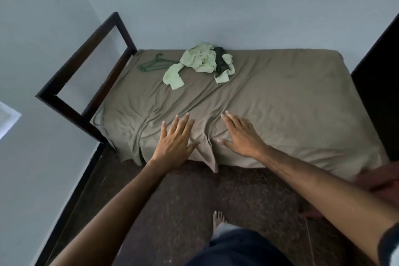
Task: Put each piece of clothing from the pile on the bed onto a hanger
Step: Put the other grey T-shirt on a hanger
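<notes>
While both hands, left hand [176, 139] and right hand [240, 136], lie flat with fingers spread wide on the wrinkled olive-brown bedsheet [280, 101], the crumpled pale green clothing pile [200, 60] sits beside a dark green plastic hanger [152, 63].

Green hanger [152, 63] partly under pale green garment [199, 60]; hanger count unclear. Dark garment [221, 61] mostly buried in pile, type unreadable. Blurred shape [380, 181] at right edge, unidentifiable. Dark panel [380, 93] cut off by right edge. Both forearms cut by bottom edge.

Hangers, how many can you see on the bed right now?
1 for certain: a dark green plastic hanger lies flat on the olive-brown bedsheet near the headboard corner, left of the pale green clothing pile. It may be several stacked; the pile could hide more.
</notes>
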